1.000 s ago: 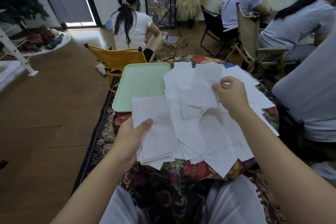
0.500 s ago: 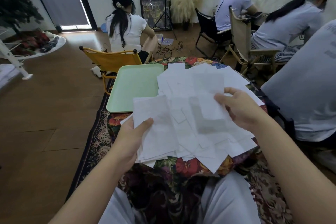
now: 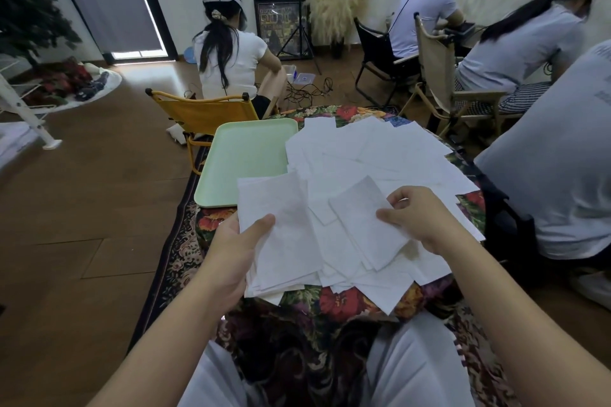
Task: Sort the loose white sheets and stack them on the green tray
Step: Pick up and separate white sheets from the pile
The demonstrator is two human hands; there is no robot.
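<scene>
A loose heap of white sheets [image 3: 380, 155] covers most of the small table with the flowered cloth [image 3: 334, 302]. The pale green tray [image 3: 244, 155] lies at the table's far left with nothing on it. My left hand [image 3: 236, 246] holds a small stack of white sheets [image 3: 281, 228] at its left edge, thumb on top. My right hand [image 3: 418, 218] pinches a single white sheet [image 3: 365, 218] by its right edge and holds it just right of the stack, above the heap.
A yellow folding chair [image 3: 201, 114] with a seated person stands just beyond the tray. More seated people and chairs [image 3: 439, 89] are at the back right, one person [image 3: 558, 158] close against the table's right side. Wooden floor lies to the left.
My right hand has lifted one sheet off the far heap and brought it down and toward me, next to the stack in my left hand. The left hand has kept its hold.
</scene>
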